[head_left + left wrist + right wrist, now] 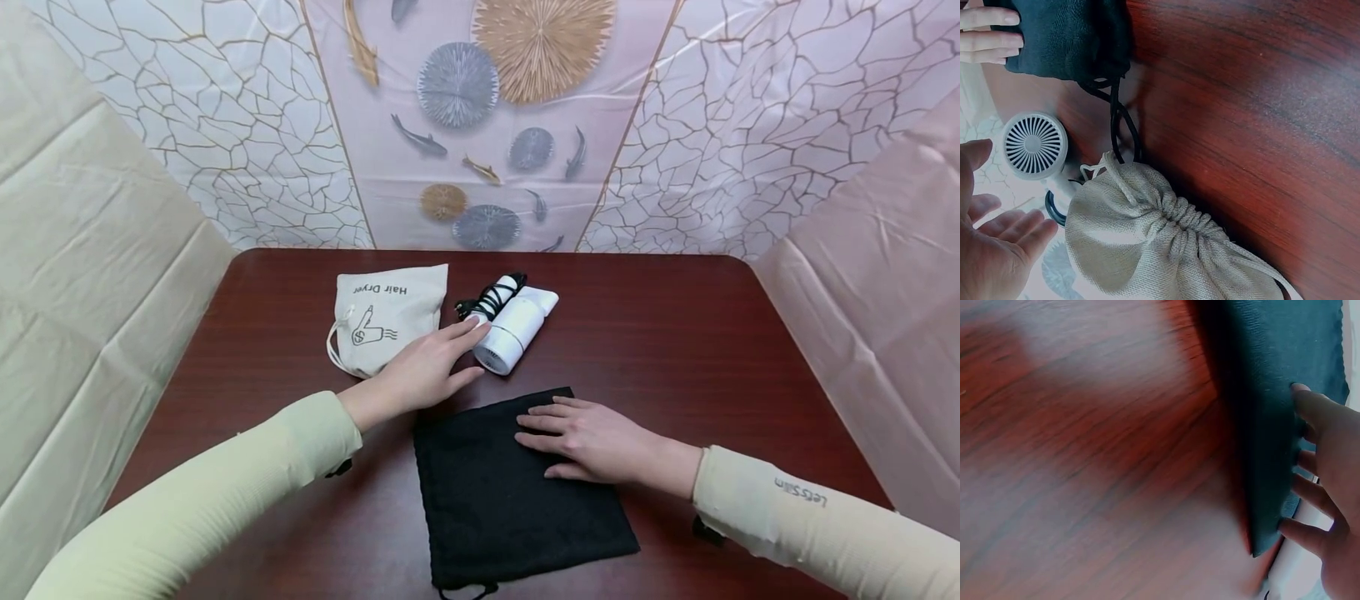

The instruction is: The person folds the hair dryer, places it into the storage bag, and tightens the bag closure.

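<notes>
A white hair dryer (514,332) with a black cord (491,298) wound round its handle lies near the table's middle. My left hand (423,367) reaches to it with fingers extended. Its fingertips are at the handle; whether they touch is unclear. The left wrist view shows the dryer's round grille (1034,145) and the left hand (997,234) beside it, fingers loose. Flat in front lies a black drawstring bag (495,500). On its upper right part my right hand (596,437) rests, fingers spread; the right wrist view shows those fingers on the black cloth (1266,444).
A cream drawstring pouch (390,317) printed "Hair Dryer" lies left of the dryer, just behind the left hand. Its cord loops out on the left. The dark red wooden table (675,333) ends at a patterned backdrop (262,125), with cloth walls on both sides.
</notes>
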### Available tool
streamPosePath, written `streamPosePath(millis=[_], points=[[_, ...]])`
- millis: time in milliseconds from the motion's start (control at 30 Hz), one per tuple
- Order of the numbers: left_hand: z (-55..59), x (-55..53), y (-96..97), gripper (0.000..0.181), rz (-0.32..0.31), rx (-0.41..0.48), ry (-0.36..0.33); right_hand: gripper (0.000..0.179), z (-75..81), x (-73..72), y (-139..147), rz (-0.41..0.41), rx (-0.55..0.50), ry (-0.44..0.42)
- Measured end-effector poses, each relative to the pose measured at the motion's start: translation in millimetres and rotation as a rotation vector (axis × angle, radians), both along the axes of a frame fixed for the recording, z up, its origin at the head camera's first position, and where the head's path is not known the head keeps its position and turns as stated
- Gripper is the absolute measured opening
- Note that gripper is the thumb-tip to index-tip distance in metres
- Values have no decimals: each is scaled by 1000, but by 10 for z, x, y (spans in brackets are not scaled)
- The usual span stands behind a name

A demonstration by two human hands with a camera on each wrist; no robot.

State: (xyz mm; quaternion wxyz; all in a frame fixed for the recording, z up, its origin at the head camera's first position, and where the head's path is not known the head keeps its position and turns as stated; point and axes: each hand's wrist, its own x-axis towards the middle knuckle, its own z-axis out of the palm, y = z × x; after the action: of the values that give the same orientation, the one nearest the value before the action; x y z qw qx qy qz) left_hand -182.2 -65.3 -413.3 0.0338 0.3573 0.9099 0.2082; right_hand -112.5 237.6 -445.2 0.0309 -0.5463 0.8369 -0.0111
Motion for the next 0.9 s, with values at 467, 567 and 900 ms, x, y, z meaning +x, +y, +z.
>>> streamPosePath(millis=[467,567,900], points=[[14,18,39,66,-9,-10,18,56,33,-116,287,-20,35,-5],[8,31,47,66,-9,-17,26,56,46,-156,384,-32,34,4],[-38,80,36,64,-13,21,31,56,80,-243,723,-101,39,18]])
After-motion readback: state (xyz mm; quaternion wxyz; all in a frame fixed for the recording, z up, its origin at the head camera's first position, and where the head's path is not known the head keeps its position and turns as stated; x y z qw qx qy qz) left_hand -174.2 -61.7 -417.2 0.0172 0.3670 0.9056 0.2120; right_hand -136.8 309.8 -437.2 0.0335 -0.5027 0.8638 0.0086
